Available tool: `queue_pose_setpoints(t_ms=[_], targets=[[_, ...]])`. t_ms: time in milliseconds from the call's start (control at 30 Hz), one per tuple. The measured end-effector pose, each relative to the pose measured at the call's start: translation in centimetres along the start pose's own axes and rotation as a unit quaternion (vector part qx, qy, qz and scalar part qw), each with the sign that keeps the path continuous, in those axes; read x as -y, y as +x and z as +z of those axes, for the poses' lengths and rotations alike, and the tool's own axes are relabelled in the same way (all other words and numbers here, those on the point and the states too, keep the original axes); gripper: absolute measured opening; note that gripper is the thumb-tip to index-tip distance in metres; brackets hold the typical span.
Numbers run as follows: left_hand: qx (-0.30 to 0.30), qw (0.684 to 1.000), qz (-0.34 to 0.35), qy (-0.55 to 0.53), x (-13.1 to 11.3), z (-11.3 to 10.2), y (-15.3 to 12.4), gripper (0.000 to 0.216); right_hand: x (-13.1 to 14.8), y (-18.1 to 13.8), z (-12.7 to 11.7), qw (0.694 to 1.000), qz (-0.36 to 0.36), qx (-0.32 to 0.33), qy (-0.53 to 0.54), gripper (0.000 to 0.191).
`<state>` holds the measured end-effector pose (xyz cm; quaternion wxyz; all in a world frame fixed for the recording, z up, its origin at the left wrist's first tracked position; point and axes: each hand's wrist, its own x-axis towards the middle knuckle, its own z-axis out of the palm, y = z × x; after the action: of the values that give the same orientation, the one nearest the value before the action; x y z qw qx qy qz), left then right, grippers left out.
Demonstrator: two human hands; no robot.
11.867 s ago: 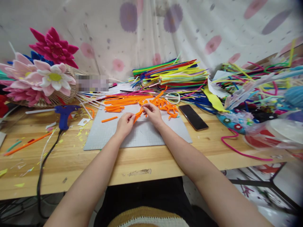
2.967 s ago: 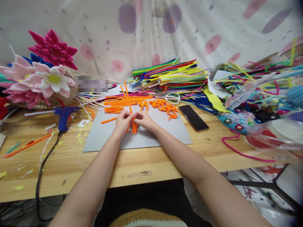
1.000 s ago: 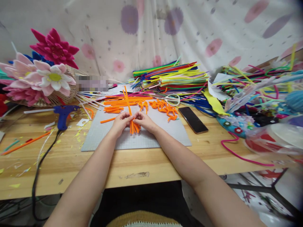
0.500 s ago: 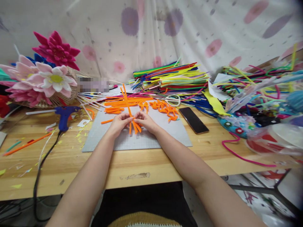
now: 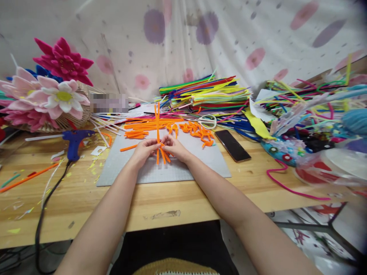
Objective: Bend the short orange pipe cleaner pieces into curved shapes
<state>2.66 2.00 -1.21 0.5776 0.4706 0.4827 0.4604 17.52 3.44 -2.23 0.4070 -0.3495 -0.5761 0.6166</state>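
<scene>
I have both hands together above the middle of the flat grey rectangular cutting mat, which lies on the pale wooden worktop. The left hand pinches the bundle of fuzzy orange chenille stems between thumb and fingers, and the right hand grips it at the same spot, the fingertips nearly meeting. From here I see two long stems rising from my pinch toward the mat's far edge, while the shorter ends fan out below it toward the near edge.

Left of my grip, one loose straight orange stem crosses the mat's left side, its inner end near the left hand. Farther back on the mat I make out a stack of short orange fuzzy pieces on the left and a heap of crinkled orange fuzzy strips on the right. The white-handled scissors lie at its far right corner. Just right of the mat is a black flat smartphone; well to its left is a blue plastic glue gun with a black cord.
</scene>
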Motion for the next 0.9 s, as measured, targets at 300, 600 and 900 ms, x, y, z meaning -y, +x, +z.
queue_pose_setpoints(t_ms=[300, 600, 900], targets=[[-0.011, 0.999, -0.019, -0.047, -0.01, 0.02, 0.14, 0.029, -0.22, 0.21, -0.05, 1.0, 0.004, -0.002, 0.012, 0.028], [0.01, 1.0, 0.007, -0.014, -0.25, 0.14, -0.2, 0.034, -0.24, -0.03, -0.06, 1.0, 0.005, 0.006, 0.026, 0.028], [-0.018, 1.0, -0.003, 0.003, 0.03, 0.01, 0.03, 0.03, -0.38, 0.3, -0.08, 1.0, -0.016, -0.003, 0.006, 0.028]])
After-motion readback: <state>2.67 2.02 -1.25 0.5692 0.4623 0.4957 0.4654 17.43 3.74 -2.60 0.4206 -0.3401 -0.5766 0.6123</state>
